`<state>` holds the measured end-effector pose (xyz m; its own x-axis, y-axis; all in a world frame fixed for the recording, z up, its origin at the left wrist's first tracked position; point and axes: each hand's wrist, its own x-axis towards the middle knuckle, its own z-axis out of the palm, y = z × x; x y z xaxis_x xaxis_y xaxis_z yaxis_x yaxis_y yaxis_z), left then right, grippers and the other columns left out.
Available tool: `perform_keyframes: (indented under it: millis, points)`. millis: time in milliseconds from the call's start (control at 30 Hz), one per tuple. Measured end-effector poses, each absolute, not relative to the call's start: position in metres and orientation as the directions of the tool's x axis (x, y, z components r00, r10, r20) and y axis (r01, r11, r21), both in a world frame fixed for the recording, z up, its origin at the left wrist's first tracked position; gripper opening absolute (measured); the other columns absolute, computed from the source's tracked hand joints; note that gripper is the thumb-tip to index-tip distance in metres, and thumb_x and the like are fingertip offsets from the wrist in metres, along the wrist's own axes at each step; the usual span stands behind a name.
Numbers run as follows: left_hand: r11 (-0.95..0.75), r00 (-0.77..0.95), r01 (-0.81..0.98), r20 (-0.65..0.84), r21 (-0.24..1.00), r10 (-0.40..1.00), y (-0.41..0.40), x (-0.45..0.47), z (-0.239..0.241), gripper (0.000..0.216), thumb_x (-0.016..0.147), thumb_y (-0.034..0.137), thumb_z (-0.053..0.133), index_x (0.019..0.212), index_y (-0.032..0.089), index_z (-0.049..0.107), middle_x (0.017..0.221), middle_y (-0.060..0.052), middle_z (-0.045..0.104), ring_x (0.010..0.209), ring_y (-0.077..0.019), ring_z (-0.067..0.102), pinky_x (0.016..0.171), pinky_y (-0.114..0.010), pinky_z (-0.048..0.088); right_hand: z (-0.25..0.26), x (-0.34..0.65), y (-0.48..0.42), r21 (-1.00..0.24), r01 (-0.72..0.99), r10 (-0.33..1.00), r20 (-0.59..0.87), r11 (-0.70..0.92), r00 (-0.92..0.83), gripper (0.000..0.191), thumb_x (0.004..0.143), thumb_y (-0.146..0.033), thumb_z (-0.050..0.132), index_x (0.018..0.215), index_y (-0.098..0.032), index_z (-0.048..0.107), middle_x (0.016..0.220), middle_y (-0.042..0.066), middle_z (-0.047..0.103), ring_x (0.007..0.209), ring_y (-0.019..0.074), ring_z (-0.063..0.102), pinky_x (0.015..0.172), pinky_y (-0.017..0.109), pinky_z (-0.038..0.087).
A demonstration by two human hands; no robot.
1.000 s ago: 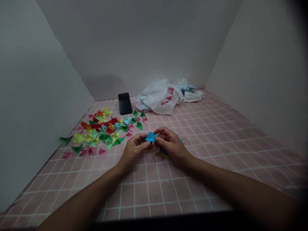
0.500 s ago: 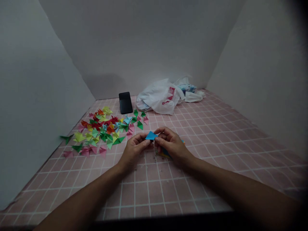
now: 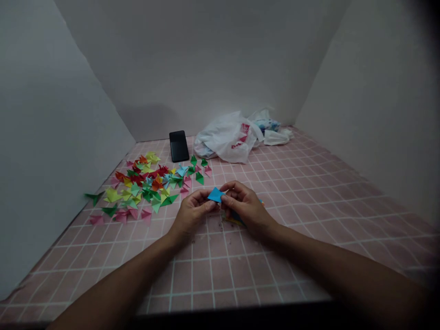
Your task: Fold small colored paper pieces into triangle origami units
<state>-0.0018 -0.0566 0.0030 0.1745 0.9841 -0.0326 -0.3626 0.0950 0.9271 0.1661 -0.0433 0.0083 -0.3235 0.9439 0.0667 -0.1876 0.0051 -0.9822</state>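
A small piece of blue folded paper is pinched between the fingers of my left hand and my right hand, held just above the mat. Under my right hand lie more paper pieces in blue and yellow, mostly hidden. To the left of my left hand spreads a loose heap of folded paper triangles in red, green, yellow, pink, orange and light blue. Neither hand touches the heap.
A black smartphone lies at the back of the pink grid mat, next to a crumpled white plastic bag. White tissue lies behind it. Pale walls rise on the left, back and right.
My hands and the blue paper stay almost in the same place. The view has shifted only slightly.
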Motion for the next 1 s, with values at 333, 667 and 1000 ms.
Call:
perform_keyframes:
  millis: [333, 667, 1000]
  points:
    - [0.114, 0.144, -0.363, -0.065, 0.925, 0.988, -0.057, -0.003, 0.004, 0.027, 0.069, 0.026, 0.082, 0.092, 0.015, 0.075, 0.082, -0.003, 0.072, 0.071, -0.0126, 0.064, 0.075, -0.027, 0.052, 0.011, 0.169, -0.042, -0.982, -0.121, 0.943, 0.173, 0.144, -0.283, 0.022, 0.082, -0.032, 0.069, 0.1, -0.023, 0.061, 0.068, -0.005, 0.059, 0.051, 0.0097, 0.052, 0.05, 0.024, 0.041]
    - [0.069, 0.148, -0.279, -0.028, 0.958, 0.989, -0.057, -0.004, 0.005, 0.024, 0.07, 0.027, 0.082, 0.089, 0.014, 0.075, 0.082, -0.004, 0.071, 0.071, -0.0133, 0.064, 0.074, -0.027, 0.052, 0.015, 0.172, -0.043, -0.924, 0.124, 0.9, 0.312, 0.363, -0.305, 0.007, 0.086, -0.023, 0.063, 0.084, -0.021, 0.069, 0.079, 0.001, 0.069, 0.073, 0.0155, 0.06, 0.067, 0.029, 0.044]
    - [0.1, 0.19, -0.321, -0.039, 0.942, 0.981, -0.059, -0.002, 0.005, 0.027, 0.073, 0.032, 0.082, 0.094, 0.016, 0.075, 0.085, -0.004, 0.072, 0.076, -0.0139, 0.065, 0.077, -0.028, 0.054, 0.018, 0.173, -0.042, -0.881, 0.223, 0.887, 0.341, 0.416, -0.31, 0.011, 0.086, -0.022, 0.06, 0.077, -0.019, 0.066, 0.072, 0.001, 0.066, 0.067, 0.0148, 0.058, 0.065, 0.028, 0.043]
